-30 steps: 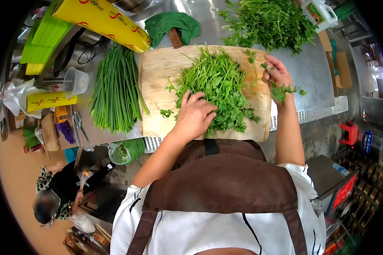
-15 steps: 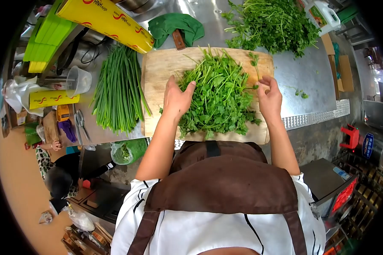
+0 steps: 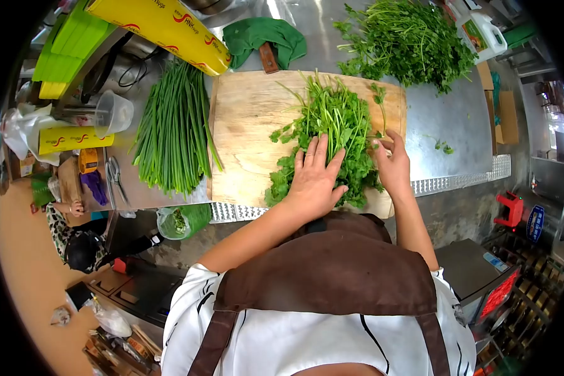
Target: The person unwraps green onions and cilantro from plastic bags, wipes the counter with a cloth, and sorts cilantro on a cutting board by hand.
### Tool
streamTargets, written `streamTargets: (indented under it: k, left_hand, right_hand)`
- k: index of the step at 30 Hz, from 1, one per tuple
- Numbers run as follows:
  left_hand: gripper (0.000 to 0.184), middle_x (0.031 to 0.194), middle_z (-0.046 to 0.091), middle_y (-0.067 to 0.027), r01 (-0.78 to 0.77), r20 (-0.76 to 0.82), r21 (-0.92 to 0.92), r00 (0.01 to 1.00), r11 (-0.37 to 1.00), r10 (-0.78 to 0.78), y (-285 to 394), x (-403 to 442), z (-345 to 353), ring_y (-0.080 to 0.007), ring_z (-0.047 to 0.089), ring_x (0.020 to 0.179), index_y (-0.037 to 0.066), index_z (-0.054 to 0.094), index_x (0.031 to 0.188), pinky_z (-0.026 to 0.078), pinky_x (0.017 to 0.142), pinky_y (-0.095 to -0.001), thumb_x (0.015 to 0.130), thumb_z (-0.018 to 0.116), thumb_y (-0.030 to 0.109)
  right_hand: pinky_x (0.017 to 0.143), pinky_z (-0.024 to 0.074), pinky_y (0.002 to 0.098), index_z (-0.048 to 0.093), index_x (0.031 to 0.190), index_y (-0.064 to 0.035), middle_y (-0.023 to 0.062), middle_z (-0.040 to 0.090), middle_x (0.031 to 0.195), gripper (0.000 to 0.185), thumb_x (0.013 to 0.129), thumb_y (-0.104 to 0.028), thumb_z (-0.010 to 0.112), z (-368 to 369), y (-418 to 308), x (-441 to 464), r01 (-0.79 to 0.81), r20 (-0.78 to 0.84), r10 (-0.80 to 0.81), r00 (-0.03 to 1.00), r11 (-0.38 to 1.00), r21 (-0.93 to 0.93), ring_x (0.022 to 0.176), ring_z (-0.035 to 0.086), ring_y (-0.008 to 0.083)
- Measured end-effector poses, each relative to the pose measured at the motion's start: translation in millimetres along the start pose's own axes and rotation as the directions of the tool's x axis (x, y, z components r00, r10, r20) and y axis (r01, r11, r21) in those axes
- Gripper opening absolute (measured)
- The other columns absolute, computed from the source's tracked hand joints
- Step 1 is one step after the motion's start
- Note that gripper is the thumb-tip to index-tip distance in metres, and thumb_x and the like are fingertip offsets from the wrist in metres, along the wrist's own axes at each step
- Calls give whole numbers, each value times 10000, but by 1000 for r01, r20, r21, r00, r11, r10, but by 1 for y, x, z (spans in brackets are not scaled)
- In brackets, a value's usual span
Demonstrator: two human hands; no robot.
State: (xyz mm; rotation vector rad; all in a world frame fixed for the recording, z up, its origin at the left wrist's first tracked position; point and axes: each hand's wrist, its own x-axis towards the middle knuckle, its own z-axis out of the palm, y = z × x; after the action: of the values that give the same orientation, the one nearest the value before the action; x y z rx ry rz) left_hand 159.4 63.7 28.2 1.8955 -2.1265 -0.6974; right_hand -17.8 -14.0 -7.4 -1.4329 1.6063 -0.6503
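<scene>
A leafy bunch of cilantro (image 3: 338,119) lies on the wooden cutting board (image 3: 244,144), its stems toward the far side. My left hand (image 3: 315,182) rests palm down on the near part of the bunch, fingers spread over the leaves. At the right side of the bunch is my right hand (image 3: 393,164), its thumb and fingers apart and close to the leaves. A loose sprig (image 3: 380,99) sits on the board just beyond it. To the left of the board lies a thick bundle of garlic chives (image 3: 172,131).
Beyond the board are a green cloth (image 3: 263,37) with a wooden handle (image 3: 269,57) and a yellow wrap box (image 3: 163,31). More cilantro (image 3: 413,44) is piled at the far right, near a white jug (image 3: 480,36). Scissors (image 3: 113,175) lie left. Another person (image 3: 81,247) is at lower left.
My left hand has moved right, from the pile's left edge onto its top. The cilantro is gathered narrower toward the right, baring more board. My right hand has dropped slightly and its fingers have spread.
</scene>
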Motion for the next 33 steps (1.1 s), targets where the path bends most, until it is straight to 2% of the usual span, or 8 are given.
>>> streamTargets:
  k: [5,7,11,15,18,25,29,33]
  left_hand:
    - [611,1254,412,-260,293,-329,-272,867,917,-374,-34,12,-38,-334,430,1148,-34,395,1264,315,986,-452,809,615,309]
    - [642,1245,427,-267,410,-119,-547,825,729,-553,-53,21,-28,-350,447,1132,-56,396,1250,355,960,-402,810,624,353]
    - [612,1118,556,-214,395,235,-763,907,512,-349,-70,30,-18,-252,550,1009,-81,441,1192,439,855,-330,794,664,328]
    - [463,996,626,-167,336,30,-697,897,633,-442,-57,21,-68,-218,604,887,-57,508,1111,474,781,-325,755,690,177]
    - [543,1114,563,-230,351,-91,-396,904,849,-417,-31,9,-106,-304,592,967,-40,490,1134,474,810,-377,705,716,206]
    - [800,1444,145,-257,118,275,-324,961,939,-25,3,1,-62,-341,185,1346,-15,281,1361,238,1072,-378,773,648,384]
    - [498,1305,430,-228,-67,114,-427,985,902,127,5,-18,-73,-310,429,1214,-3,440,1271,358,995,-370,854,581,229]
    - [275,828,631,-56,189,-45,-872,887,451,-460,-51,-23,-83,-92,597,764,-3,597,1040,492,607,-250,851,594,197]
  right_hand:
    - [726,486,300,393,1262,23,191,623,1006,623,811,-329,641,6,5,-6,-22,76,24,997,999,-28,855,621,211]
    - [853,456,377,375,1273,51,248,534,1168,759,759,-423,672,18,-11,-7,-92,173,88,981,996,16,1014,558,339]
    - [920,413,371,429,1217,74,257,507,1181,596,788,-281,645,67,-21,-9,31,200,-43,979,998,62,1085,513,328]
    - [850,431,340,440,1217,21,179,575,1098,383,850,-68,507,68,-74,-7,-533,614,243,751,772,346,974,551,243]
    - [851,441,346,431,1229,16,187,576,1109,416,845,-114,524,98,-47,-1,-100,511,-121,851,918,384,973,566,260]
    - [855,457,334,487,1188,29,197,584,1111,429,805,-149,559,20,6,3,4,131,-5,991,1000,14,1033,562,256]
    - [804,465,305,508,1174,11,157,607,1053,373,824,-114,545,-17,17,-8,-60,38,61,997,998,-5,983,575,214]
    - [729,456,283,526,1166,-3,102,623,964,341,846,-115,553,-27,5,-17,-40,16,42,999,996,-84,867,567,156]
